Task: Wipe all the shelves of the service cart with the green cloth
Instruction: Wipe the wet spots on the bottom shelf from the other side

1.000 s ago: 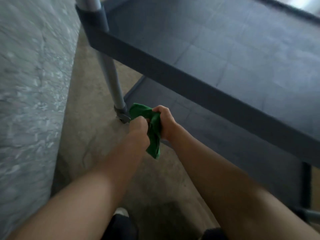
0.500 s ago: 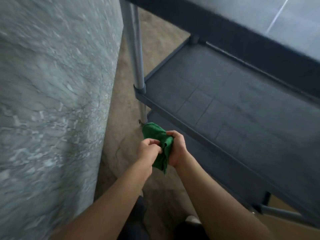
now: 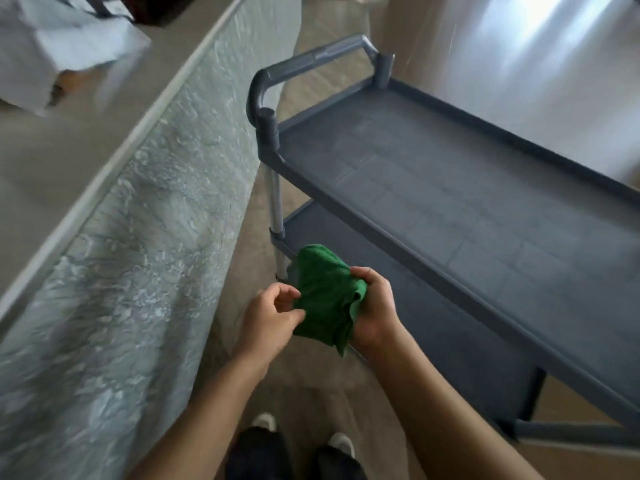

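Both hands are up in the lower middle of the frame with the green cloth (image 3: 325,299) bunched between them. The right hand (image 3: 375,306) has it firmly: fingers (image 3: 363,273) curled over the top of the bundle, thumb side wrapped round its right edge, and a loose corner dangling below the palm. The left hand (image 3: 270,317) sits just beside it, fingers bent and narrow, with thumb and forefinger pinching the cloth's left edge.

The cloth hangs in the air in front of the service cart, level with the corner of its lower shelf (image 3: 460,334) and touching no shelf. The cart's top shelf (image 3: 450,202) runs from centre frame out to the right edge, a dark grey tray with a raised rim and a faint grid pattern on its surface. A grey push handle (image 3: 311,64) arches over its far end at upper centre. A shiny metal post (image 3: 276,202) drops from the near corner of the top shelf to the shelf below.

Down the left side runs a bench with a grey marbled front panel (image 3: 138,254). On its beige top, at upper left, lies something pale, too blurred to name. At the bottom centre, two white-toed shoes (image 3: 265,420) stand on the tan floor (image 3: 329,386).
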`<state>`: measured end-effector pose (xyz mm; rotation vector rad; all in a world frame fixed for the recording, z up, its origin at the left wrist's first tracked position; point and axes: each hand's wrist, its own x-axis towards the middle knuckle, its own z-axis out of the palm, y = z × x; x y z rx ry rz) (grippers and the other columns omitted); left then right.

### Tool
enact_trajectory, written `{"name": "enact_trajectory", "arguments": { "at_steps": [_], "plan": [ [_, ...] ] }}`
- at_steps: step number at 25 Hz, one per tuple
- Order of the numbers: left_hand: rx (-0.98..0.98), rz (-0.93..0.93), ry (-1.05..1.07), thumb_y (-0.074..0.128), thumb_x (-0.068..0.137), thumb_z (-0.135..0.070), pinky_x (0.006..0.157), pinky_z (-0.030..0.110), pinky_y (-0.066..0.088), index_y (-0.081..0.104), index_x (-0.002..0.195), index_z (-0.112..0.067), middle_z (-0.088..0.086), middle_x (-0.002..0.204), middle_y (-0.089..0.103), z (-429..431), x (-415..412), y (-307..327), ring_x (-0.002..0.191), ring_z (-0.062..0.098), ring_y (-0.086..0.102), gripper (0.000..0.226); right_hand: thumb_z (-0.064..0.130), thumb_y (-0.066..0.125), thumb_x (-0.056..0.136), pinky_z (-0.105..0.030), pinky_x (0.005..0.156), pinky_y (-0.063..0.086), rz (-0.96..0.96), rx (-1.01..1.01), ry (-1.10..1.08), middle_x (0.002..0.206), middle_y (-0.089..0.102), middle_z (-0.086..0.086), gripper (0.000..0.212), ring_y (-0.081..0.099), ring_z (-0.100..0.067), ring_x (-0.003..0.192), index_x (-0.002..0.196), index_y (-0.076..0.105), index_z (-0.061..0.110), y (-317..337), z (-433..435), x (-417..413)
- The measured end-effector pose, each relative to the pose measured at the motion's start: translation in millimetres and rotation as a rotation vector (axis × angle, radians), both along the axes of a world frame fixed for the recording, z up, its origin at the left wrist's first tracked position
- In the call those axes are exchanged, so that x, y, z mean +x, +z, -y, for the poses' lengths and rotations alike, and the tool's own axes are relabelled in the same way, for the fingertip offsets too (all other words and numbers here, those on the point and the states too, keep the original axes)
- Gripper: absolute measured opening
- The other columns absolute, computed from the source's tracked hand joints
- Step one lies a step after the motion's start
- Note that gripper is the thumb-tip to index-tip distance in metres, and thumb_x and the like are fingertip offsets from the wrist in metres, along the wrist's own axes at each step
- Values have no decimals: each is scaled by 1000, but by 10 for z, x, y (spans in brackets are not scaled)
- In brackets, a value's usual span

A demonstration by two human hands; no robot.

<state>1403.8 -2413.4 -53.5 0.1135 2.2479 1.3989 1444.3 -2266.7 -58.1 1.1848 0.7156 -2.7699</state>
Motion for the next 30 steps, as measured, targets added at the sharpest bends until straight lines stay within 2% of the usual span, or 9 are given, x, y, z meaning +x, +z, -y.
{"name": "enact_trajectory", "arguments": {
  "at_steps": [3, 5, 7, 9, 11, 16, 22, 26, 30],
  "plan": [
    [15, -74, -52, 70, 79, -4, 78, 25, 50, 61, 88, -26, -1, 96, 64, 141, 284, 379, 90, 12, 61, 25, 25, 49, 75, -45, 78, 50, -56, 6, -79, 85, 69, -20, 33, 67, -35, 75, 88, 67, 0, 436, 53, 307],
    [12, -46, 6, 69, 82, -10, 69, 22, 46, 56, 93, -25, -4, 95, 61, 214, 454, 534, 85, 7, 58, 22, 24, 47, 79, -44, 71, 53, -111, -11, -148, 78, 69, -19, 31, 68, -34, 67, 79, 68, 0, 637, 133, 511],
    [84, 177, 137, 66, 86, -19, 69, 25, 43, 56, 97, -19, -1, 94, 59, 310, 560, 672, 79, 9, 54, 15, 24, 45, 83, -44, 65, 55, -183, -31, -208, 74, 68, -19, 40, 69, -34, 64, 66, 71, -2, 797, 228, 705],
    [295, 518, 168, 62, 89, -20, 70, 31, 44, 61, 103, -10, 9, 97, 60, 398, 669, 784, 78, 16, 57, 17, 23, 44, 85, -43, 68, 53, -236, -28, -253, 73, 68, -18, 43, 69, -33, 64, 62, 70, -2, 931, 308, 863],
    [375, 614, 79, 59, 91, -16, 65, 30, 45, 62, 109, -5, 15, 96, 65, 523, 832, 906, 76, 19, 62, 21, 22, 43, 86, -43, 71, 50, -280, -21, -311, 74, 67, -17, 38, 68, -32, 64, 68, 67, -1, 1063, 424, 1056],
    [359, 383, 47, 64, 87, -5, 63, 31, 50, 64, 95, -10, 10, 79, 69, 769, 1129, 1138, 67, 21, 63, 9, 20, 38, 88, -36, 64, 51, -312, 42, -358, 64, 65, -14, 30, 66, -27, 56, 72, 58, 3, 1341, 644, 1471],
    [255, -12, -41, 68, 82, -1, 51, 22, 50, 66, 91, -17, -1, 65, 59, 856, 1270, 1347, 63, 15, 61, 18, 19, 38, 88, -39, 73, 48, -284, 75, -358, 64, 63, -13, 25, 62, -27, 62, 76, 55, 5, 1468, 674, 1738],
    [26, -377, -216, 67, 83, -7, 66, 36, 57, 70, 82, -18, 1, 62, 58, 810, 1307, 1399, 66, 24, 63, 11, 21, 41, 87, -39, 76, 48, -241, 70, -326, 64, 61, -13, 24, 58, -27, 66, 74, 55, 6, 1473, 612, 1820],
    [-79, -521, -291, 64, 86, -11, 64, 32, 55, 71, 81, -21, -2, 59, 57, 705, 1393, 1417, 64, 21, 61, 13, 21, 41, 87, -42, 83, 46, -233, 53, -320, 76, 60, -16, 23, 57, -29, 74, 82, 55, 3, 1479, 530, 1885]
  ]
}}
